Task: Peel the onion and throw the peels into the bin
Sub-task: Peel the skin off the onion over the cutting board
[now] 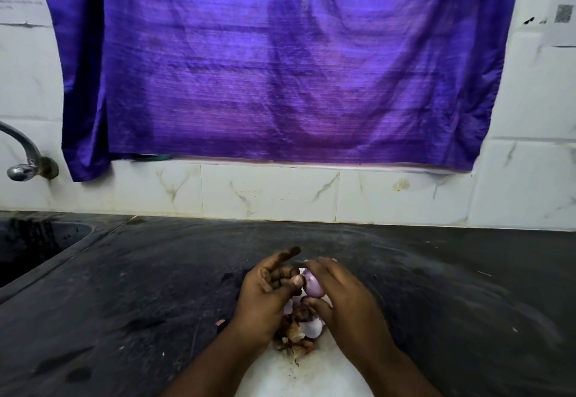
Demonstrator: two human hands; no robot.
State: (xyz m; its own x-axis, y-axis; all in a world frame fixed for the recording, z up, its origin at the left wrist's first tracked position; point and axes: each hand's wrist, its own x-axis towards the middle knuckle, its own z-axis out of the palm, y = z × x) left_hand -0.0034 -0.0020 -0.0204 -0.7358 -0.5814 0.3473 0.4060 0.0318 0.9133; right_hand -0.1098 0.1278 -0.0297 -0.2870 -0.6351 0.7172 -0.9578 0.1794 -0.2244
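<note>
The right hand [343,297] holds a small, round, purple onion [312,283], pinching it between the fingertips on top and the thumb below. The left hand [268,290] is just beside it. Its thumb tip presses on the left side of the onion, most of its fingers are curled in, and one finger points straight out. The onion is up in the hands, above a little pile of brown and pale purple peels [299,331]. The peels lie on a flat white board [311,375] at the near edge of the dark stone tabletop [156,272]. A dark sink [31,241] and a shiny metal tap [21,160] are far left. A big purple cloth [280,63] hangs on the far white tile wall [268,194].
</note>
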